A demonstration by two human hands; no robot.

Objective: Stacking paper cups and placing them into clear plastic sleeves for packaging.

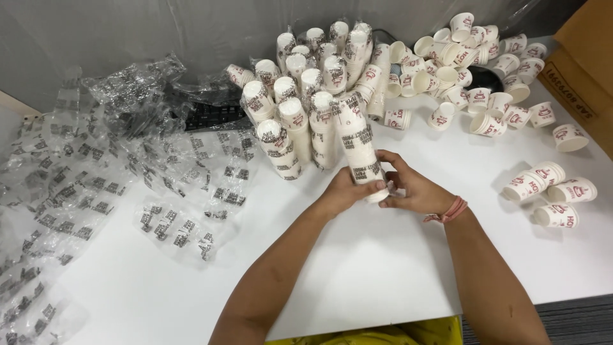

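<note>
Both hands grip one plastic-wrapped sleeve of stacked white paper cups (357,144), held upright over the white table (357,268). My left hand (345,190) wraps the sleeve's lower part from the left. My right hand (412,186), with a pink band at the wrist, holds its bottom end from the right. Just behind the held sleeve stands a cluster of several similar wrapped sleeves (300,96).
Loose white cups with red print (476,76) lie heaped at the back right, and a few more (552,191) lie at the right. Empty clear printed wrappers (96,166) cover the left side. A cardboard box (584,64) stands at the far right. The table's front edge runs near my body.
</note>
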